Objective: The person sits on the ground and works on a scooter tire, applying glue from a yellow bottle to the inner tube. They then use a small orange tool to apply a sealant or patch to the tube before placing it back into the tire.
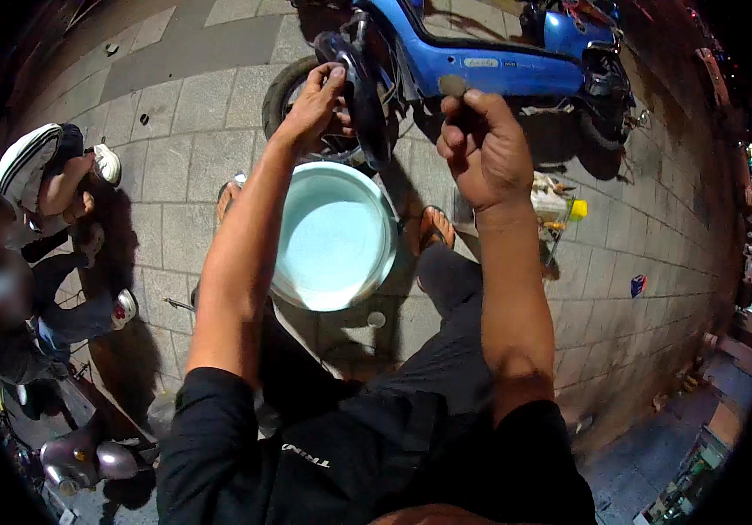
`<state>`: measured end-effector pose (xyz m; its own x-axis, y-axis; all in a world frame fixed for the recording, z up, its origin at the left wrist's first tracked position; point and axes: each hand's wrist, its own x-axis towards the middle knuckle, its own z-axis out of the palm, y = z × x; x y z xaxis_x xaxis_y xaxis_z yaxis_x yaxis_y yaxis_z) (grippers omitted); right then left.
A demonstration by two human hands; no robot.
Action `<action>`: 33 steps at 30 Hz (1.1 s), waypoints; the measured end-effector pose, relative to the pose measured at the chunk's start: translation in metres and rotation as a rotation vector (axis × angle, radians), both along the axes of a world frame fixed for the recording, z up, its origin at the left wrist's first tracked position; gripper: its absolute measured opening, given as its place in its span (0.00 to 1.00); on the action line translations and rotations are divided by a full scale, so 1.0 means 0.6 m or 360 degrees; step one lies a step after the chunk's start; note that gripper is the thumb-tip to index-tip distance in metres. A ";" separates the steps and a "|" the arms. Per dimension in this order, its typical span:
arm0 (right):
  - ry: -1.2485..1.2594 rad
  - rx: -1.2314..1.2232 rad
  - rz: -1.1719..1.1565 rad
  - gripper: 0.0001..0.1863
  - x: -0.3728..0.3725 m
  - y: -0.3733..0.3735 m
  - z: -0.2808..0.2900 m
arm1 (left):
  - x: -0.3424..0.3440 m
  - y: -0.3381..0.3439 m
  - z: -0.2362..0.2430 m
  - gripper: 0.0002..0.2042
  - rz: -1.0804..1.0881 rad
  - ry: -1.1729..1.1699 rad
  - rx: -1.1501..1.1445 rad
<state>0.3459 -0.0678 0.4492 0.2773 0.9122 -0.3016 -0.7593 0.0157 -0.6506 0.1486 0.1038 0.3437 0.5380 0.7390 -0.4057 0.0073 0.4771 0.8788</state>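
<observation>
My left hand (314,105) is closed on a shiny black inner tube (365,109), its thumb and fingers at the tube's side. The tube hangs beside the wheel of a blue scooter (516,74), above the far rim of a pale blue basin (384,254). Raised on the right in front of the scooter's blue body, my right hand (489,149) pinches a small round disc (452,85) between thumb and fingertip. The disc is dull grey-brown, and its material cannot be made out. The basin stands between my feet.
A clear container with a yellow cap (578,209) stands right of my foot among small items. Two people sit low at the left, one in white striped clothing (30,157). A small blue-and-red packet (638,284) lies on the paving (192,227). Another scooter (74,459) is at lower left.
</observation>
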 end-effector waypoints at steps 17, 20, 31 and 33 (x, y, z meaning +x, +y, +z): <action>-0.0566 -0.0422 0.0270 0.09 -0.007 0.072 -0.088 | 0.006 0.122 -0.094 0.30 -0.0211 0.0032 -0.0219; -0.0644 -0.0461 0.0337 0.09 0.000 0.090 -0.101 | -0.014 0.140 -0.107 0.30 -0.0164 -0.0036 -0.0287; -0.0637 -0.0537 0.0432 0.10 -0.027 0.110 -0.144 | -0.045 0.166 -0.154 0.26 -0.0283 -0.0086 -0.0470; -0.0639 -0.0526 0.0439 0.10 -0.027 0.112 -0.148 | -0.052 0.171 -0.138 0.27 -0.0420 -0.0114 -0.0605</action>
<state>0.3298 -0.0006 0.3605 0.1943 0.8422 -0.5029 -0.3997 -0.4002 -0.8247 0.1172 0.2063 0.2611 0.7243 0.3789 -0.5760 0.1174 0.7555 0.6446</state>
